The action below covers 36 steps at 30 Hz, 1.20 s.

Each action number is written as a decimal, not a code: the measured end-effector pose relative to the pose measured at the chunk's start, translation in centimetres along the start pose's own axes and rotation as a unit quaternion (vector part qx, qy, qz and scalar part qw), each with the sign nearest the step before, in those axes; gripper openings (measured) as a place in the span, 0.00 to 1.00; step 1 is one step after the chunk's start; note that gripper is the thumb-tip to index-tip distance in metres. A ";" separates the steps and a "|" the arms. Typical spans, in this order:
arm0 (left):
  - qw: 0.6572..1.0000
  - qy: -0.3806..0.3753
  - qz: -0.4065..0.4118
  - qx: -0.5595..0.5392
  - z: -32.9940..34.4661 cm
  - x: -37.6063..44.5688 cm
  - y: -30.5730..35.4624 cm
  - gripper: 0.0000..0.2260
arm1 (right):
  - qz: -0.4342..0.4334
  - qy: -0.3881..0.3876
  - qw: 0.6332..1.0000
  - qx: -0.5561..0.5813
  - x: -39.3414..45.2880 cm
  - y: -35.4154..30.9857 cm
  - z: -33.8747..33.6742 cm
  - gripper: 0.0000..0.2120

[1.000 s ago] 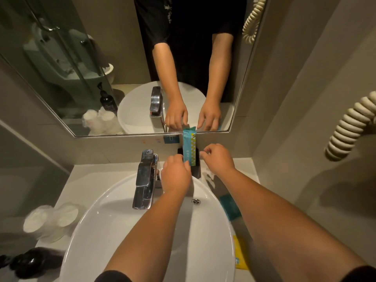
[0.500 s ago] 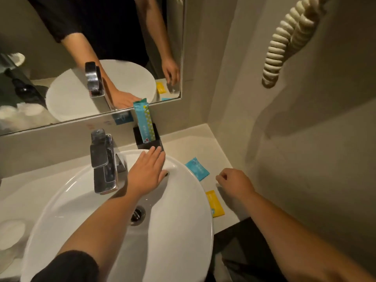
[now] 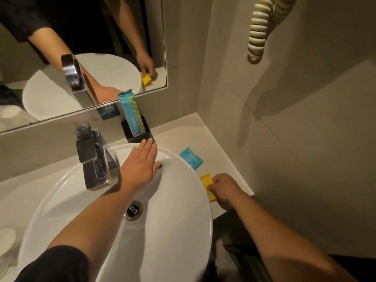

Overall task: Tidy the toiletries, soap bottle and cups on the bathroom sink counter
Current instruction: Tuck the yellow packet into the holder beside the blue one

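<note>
the faucet (image 3: 92,157) stands at the back of the sink (image 3: 179,231). just right of the faucet the left hand (image 3: 140,165) lies flat over the sink's back rim, fingers straight and pressed together, palm down, holding nothing; its fingertips almost touch the black holder (image 3: 140,135) behind the sink, where a tall blue packet (image 3: 132,117) stands upright. a nudge from those fingertips could tip the holder or knock the packet over. right of the sink, a small blue packet (image 3: 191,158) lies flat on the counter (image 3: 205,137), apart from both hands. nearer the front edge, the right hand (image 3: 225,190) is curled, its fingers closing on the yellow packet (image 3: 207,186), which lies half tucked under the sink's rim. the packet looks thin and slick, so the pinch could slip, or it could slide further under the sink or off the counter's front edge. the right forearm reaches in low from the near right.
</note>
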<state>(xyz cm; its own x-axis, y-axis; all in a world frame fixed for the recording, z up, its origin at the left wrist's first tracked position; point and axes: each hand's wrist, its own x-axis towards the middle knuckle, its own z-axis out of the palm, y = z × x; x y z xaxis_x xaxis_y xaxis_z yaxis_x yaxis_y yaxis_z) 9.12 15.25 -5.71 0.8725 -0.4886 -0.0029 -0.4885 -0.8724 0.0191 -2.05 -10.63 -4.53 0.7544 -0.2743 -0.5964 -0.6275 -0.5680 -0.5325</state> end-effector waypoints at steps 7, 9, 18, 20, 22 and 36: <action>1.000 0.006 -0.001 0.007 0.0 -0.1 0.1 0.30 | -0.064 0.018 0.997 0.047 2.8 -5.3 -4.0 0.12; 1.000 0.003 0.001 0.010 0.1 -0.1 0.0 0.30 | -0.076 0.015 0.997 0.022 4.3 -6.9 -4.1 0.09; 1.000 0.013 -0.001 0.022 0.3 0.2 0.1 0.29 | -0.039 -0.012 0.987 -0.157 8.8 -9.8 -1.1 0.08; 0.999 0.016 -0.004 0.031 0.2 0.2 0.2 0.29 | -0.038 -0.014 0.983 -0.181 9.1 -9.9 -0.8 0.08; 0.999 0.014 -0.005 0.034 0.1 0.1 0.3 0.28 | -0.034 -0.016 0.984 -0.175 9.2 -9.8 -0.8 0.15; 0.999 0.005 -0.011 0.035 -0.3 0.2 0.3 0.28 | -0.071 -0.096 0.988 -0.099 8.9 -9.3 -2.1 0.03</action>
<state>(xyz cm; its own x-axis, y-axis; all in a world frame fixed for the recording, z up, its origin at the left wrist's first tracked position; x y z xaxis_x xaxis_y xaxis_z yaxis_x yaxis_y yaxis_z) 9.20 14.92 -5.40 0.8826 -0.4701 0.0083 -0.4691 -0.8817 -0.0501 10.93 -9.42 -3.60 0.7689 -0.0395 -0.6382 -0.4545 -0.7359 -0.5020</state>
